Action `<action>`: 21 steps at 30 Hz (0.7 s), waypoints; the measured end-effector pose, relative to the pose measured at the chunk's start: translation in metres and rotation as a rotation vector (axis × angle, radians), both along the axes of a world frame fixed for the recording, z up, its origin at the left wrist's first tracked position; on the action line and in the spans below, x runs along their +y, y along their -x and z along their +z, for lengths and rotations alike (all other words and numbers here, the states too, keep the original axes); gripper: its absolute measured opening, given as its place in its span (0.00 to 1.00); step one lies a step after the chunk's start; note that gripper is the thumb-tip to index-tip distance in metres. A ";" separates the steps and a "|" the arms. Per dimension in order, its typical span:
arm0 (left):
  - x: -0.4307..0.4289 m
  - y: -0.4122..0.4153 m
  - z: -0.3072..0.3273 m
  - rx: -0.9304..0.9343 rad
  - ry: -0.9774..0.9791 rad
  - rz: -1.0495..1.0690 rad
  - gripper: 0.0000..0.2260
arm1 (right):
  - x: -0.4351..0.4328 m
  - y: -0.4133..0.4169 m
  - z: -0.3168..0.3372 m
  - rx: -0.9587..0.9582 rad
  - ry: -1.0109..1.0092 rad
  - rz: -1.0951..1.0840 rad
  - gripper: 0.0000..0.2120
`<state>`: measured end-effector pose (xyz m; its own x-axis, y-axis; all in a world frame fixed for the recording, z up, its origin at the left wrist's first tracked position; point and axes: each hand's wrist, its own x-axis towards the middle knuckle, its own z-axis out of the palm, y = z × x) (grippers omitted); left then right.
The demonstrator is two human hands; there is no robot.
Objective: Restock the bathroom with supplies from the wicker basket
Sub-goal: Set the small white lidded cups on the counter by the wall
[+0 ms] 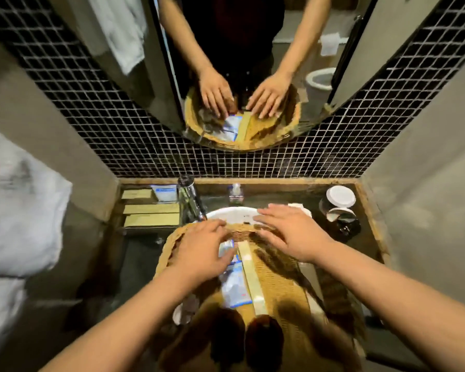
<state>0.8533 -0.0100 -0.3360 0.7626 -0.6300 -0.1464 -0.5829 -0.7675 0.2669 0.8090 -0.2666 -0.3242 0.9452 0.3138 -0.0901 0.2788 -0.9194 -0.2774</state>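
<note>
A wicker basket [285, 288] rests over the white sink [231, 212] in front of me. Inside it lie a long pale yellow box [253, 275], white and blue packets [232, 288] and two dark brown bottles [265, 339] at the near end. My left hand [202, 251] reaches into the basket's far left part with fingers spread over a white and blue packet; whether it grips the packet I cannot tell. My right hand [290, 232] hovers flat and open over the basket's far rim. Both hands are blurred by motion.
A tray [151, 210] at the left of the counter holds pale yellow boxes and a white and blue packet [165, 193]. A chrome tap [189, 200], a small pump bottle [235, 194] and dark jars with white lids [338, 205] stand behind. Mirror and tiled wall above.
</note>
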 end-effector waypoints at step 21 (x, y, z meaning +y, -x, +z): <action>0.063 0.098 -0.063 0.367 -0.364 0.269 0.15 | 0.170 -0.023 -0.089 0.317 0.309 0.638 0.29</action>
